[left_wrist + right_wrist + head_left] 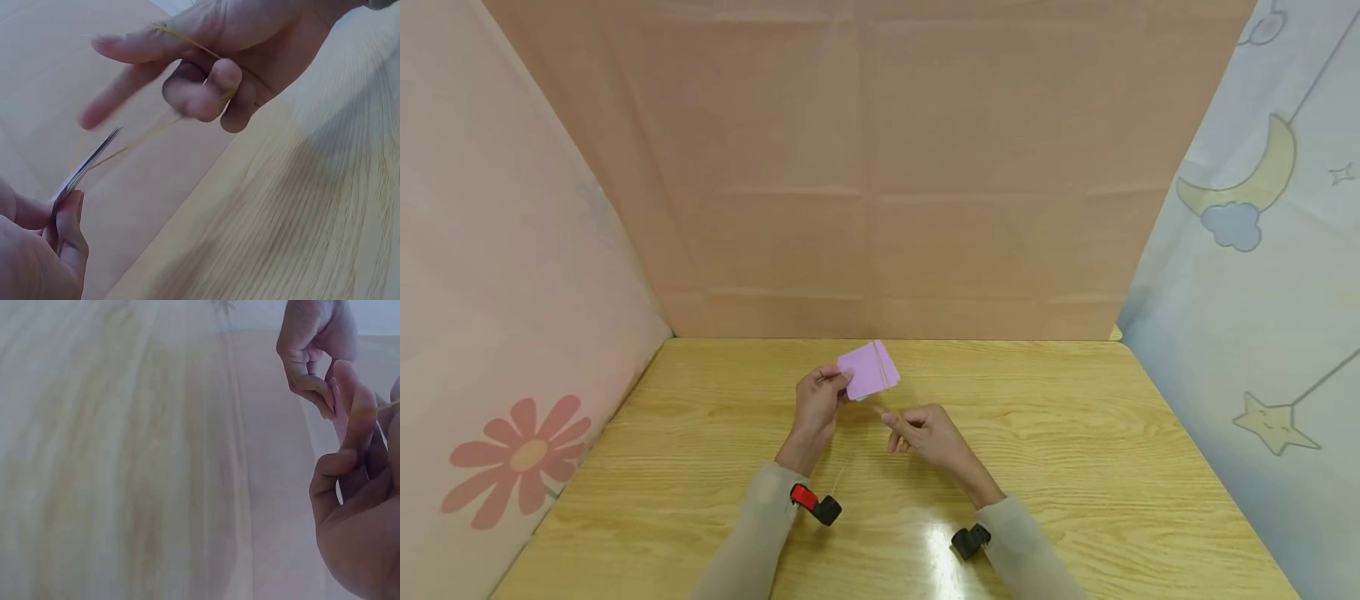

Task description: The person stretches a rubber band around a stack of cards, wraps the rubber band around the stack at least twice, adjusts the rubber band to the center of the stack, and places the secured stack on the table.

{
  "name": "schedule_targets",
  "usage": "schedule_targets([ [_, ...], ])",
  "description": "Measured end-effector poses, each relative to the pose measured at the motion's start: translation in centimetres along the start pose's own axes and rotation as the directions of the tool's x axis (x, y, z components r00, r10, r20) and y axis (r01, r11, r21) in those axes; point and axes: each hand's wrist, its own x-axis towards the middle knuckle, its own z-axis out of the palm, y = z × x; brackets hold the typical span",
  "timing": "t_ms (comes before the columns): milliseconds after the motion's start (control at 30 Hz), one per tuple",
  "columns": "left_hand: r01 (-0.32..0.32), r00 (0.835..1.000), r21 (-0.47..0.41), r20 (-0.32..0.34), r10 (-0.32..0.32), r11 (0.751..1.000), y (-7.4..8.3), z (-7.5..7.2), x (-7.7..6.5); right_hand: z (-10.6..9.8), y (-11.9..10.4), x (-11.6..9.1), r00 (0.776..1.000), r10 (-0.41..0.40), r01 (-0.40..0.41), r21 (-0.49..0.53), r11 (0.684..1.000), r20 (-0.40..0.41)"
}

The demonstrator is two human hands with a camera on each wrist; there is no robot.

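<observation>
1 band (881, 365) round pink cards (862, 372), L hand (816, 405) pinching cards, R hand (929, 434) hooking band

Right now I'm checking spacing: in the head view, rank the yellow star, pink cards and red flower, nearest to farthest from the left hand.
1. Pink cards: pinched in the left hand.
2. Red flower: out to the left.
3. Yellow star: far over to the right.

We see a screened-off booth (760, 258), though we cannot tell the room's kind: a wood-grain desk (1060, 442), a creased tan sheet (970, 150) at twelve o'clock, a flower-printed sheet (512, 275) at nine, a moon-printed sheet (1262, 308) at three.
</observation>
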Motion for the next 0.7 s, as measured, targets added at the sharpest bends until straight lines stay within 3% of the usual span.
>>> schedule_targets([
  [167,0.018,0.999,-0.029,-0.033,-0.019,0.999,-0.3,0.3,0.2,0.4,-0.3,-0.1,0.995,-0.085,0.087,-0.047,0.995,0.043],
  [400,0.009,0.994,-0.076,-0.106,-0.017,0.997,-0.4,0.6,0.2,1.1,-1.1,-0.4,1.000,0.004,-0.004,-0.015,1.000,0.009],
  [567,-0.035,0.989,-0.102,-0.145,0.020,0.994,-0.5,0.8,0.2,1.6,-1.8,-0.4,0.998,0.061,-0.060,0.119,0.991,-0.003],
  [700,-0.056,0.986,-0.090,-0.164,0.041,0.994,-0.5,0.8,0.2,2.0,-2.1,-0.4,0.990,0.138,-0.134,0.243,0.961,0.002],
])
